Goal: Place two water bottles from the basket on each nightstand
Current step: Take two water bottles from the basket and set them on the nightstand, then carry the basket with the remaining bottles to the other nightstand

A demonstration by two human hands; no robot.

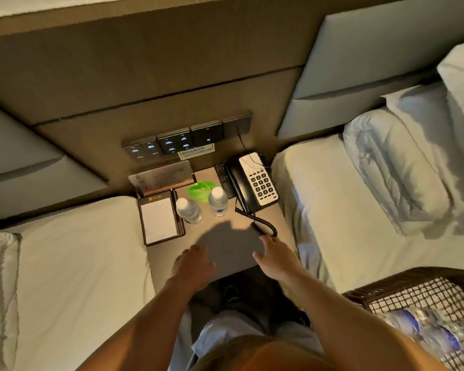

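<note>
Two clear water bottles stand upright on the nightstand [169, 254] between two beds: one [188, 210] beside the notepad, the other [218, 201] in front of a green leaf-shaped coaster. My left hand [193, 266] hovers over the nightstand's near part, fingers loosely curled, holding nothing. My right hand [277, 259] is over the near right edge, fingers spread, empty. Both hands are well short of the bottles. A dark wicker basket [386, 287] with a checked liner sits on the right bed at lower right, with several bottles [423, 330] lying in it.
A black telephone [255, 183] with a coiled cord sits at the nightstand's right side, a remote [221, 174] beside it. A notepad in a dark holder [160, 220] and a card stand [162, 178] occupy the left. Wall switch panels [185, 140] are behind. Beds flank both sides.
</note>
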